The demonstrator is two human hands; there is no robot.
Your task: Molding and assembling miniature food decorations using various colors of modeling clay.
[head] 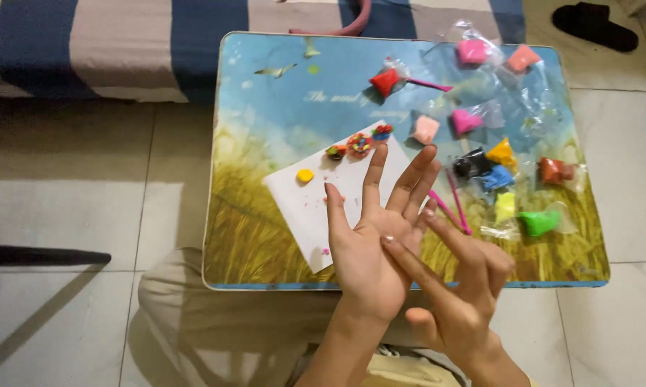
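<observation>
While spread flat, left hand (369,244) under right hand (459,287) fingertips, white paper (305,204) beneath.

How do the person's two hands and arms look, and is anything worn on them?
Both are bare: the left hand and right hand show no gloves, rings or bracelets, and no sleeves cover the visible forearms. The fingers are slender, with short, plain nails. Neither wrist carries a watch.

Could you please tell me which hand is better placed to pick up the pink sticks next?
Probably the right hand. Its fingers press on the open left hand, and it lies on the side of the pink sticks; the left palm is turned up and flat.
</observation>
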